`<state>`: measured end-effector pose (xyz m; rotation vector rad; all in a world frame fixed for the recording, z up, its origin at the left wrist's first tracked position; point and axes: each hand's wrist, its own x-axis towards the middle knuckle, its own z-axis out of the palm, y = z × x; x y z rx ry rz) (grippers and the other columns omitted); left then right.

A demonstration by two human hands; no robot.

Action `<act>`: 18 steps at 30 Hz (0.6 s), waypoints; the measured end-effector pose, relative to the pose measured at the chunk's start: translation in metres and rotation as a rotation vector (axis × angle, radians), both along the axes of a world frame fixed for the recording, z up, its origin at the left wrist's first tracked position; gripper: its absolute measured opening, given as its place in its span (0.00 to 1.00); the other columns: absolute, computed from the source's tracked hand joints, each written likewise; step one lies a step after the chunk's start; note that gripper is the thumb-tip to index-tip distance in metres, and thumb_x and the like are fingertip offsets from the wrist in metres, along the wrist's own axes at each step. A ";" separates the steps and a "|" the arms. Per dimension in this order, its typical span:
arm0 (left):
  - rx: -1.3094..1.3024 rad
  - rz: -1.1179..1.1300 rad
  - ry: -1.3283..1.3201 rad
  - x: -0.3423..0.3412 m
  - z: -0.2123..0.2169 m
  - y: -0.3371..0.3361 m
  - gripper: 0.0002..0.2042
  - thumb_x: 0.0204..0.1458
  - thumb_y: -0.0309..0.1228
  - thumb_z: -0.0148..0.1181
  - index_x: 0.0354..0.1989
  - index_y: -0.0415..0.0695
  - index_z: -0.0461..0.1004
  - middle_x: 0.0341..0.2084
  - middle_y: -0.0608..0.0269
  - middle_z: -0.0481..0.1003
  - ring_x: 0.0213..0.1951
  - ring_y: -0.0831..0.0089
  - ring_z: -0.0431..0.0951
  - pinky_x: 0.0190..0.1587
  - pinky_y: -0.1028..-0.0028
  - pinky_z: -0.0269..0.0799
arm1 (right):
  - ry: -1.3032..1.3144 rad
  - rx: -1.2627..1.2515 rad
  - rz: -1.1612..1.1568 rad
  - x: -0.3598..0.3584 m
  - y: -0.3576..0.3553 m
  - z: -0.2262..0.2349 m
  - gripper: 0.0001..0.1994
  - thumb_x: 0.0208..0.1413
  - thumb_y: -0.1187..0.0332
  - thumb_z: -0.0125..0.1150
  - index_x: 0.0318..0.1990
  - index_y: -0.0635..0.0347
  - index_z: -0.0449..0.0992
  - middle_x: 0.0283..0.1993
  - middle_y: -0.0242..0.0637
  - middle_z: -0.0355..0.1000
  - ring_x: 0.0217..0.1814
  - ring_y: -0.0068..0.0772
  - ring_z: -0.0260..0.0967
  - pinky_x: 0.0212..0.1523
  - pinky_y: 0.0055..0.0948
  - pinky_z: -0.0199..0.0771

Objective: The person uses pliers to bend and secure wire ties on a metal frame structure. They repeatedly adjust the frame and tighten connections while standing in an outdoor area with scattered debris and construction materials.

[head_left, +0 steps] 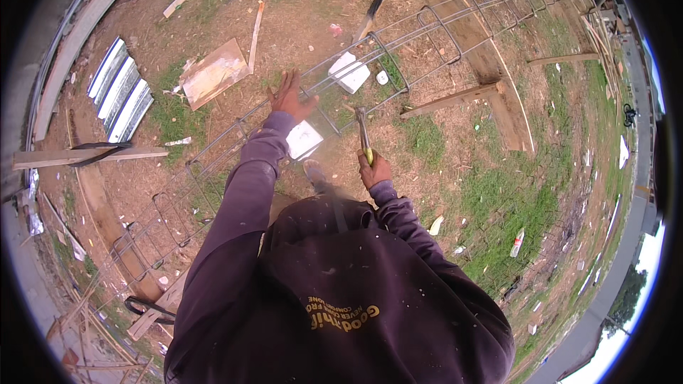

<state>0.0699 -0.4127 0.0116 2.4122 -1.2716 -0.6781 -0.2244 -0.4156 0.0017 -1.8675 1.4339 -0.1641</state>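
A person's left hand [286, 97], fingers spread, rested nearer on a long grey steel-bar cage [408, 89] running diagonally ahead, near-left to far-right, while the right hand's [375, 170] fingers gripped a yellow-green-handled metal tool [365, 135] just short of it.

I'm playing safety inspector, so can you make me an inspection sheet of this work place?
Surface: bare dirt with grass patches.
Job's things: steel bar cage, running diagonally across the view; metal tool with a yellowish handle.
Clutter: wooden board, corrugated sheet, white block, bottle.
Hands: left hand on the cage, fingers spread; right hand gripping the tool.
Cables: no clear one; black band round a wooden beam.
Surroundings: grey road at the right.
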 end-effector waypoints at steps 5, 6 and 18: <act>0.001 -0.047 -0.037 0.000 0.003 -0.004 0.48 0.50 0.58 0.58 0.73 0.47 0.41 0.73 0.60 0.43 0.74 0.63 0.38 0.69 0.38 0.30 | -0.018 -0.045 -0.040 0.000 0.006 0.003 0.22 0.59 0.49 0.53 0.34 0.63 0.74 0.22 0.50 0.72 0.27 0.53 0.74 0.30 0.45 0.70; -0.007 -0.059 -0.037 0.001 0.003 -0.005 0.48 0.50 0.58 0.57 0.73 0.47 0.41 0.73 0.60 0.43 0.74 0.63 0.38 0.69 0.38 0.30 | 0.038 -0.074 -0.004 0.001 0.006 0.005 0.22 0.59 0.49 0.53 0.34 0.63 0.75 0.21 0.49 0.72 0.26 0.51 0.74 0.29 0.44 0.71; 0.001 -0.099 0.003 0.005 0.007 -0.008 0.46 0.51 0.56 0.58 0.73 0.48 0.42 0.72 0.58 0.44 0.74 0.62 0.40 0.70 0.41 0.29 | -0.059 0.082 -0.056 0.002 0.008 0.005 0.21 0.59 0.51 0.54 0.35 0.63 0.74 0.26 0.58 0.72 0.33 0.65 0.71 0.33 0.50 0.69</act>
